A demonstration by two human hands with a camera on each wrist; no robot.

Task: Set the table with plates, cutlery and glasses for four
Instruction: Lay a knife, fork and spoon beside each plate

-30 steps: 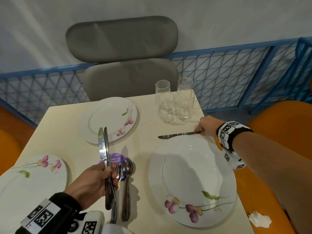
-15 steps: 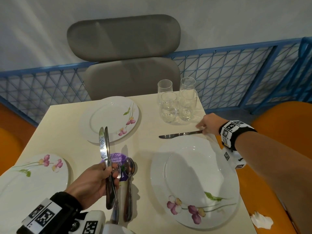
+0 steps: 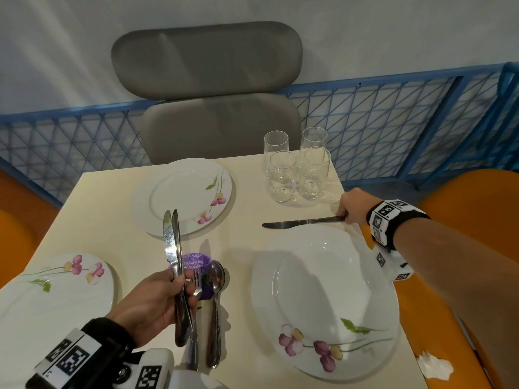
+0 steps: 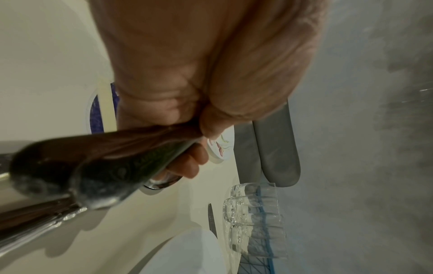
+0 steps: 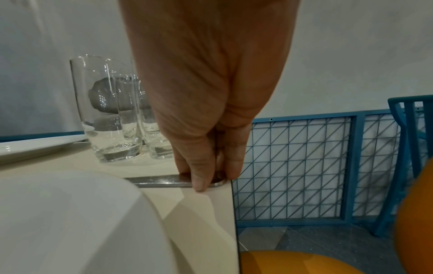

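The right hand pinches the handle of a knife lying flat near the bench's right edge, beside a plate. The left hand grips two upright knives mid-bench.

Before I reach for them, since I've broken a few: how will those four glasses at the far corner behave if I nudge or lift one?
The glasses look tall and narrow, so a nudge near the rim would probably tip one. They stand packed close together, so one would likely knock its neighbours. The clear smooth walls may be slippery; grip low, near the thick base.
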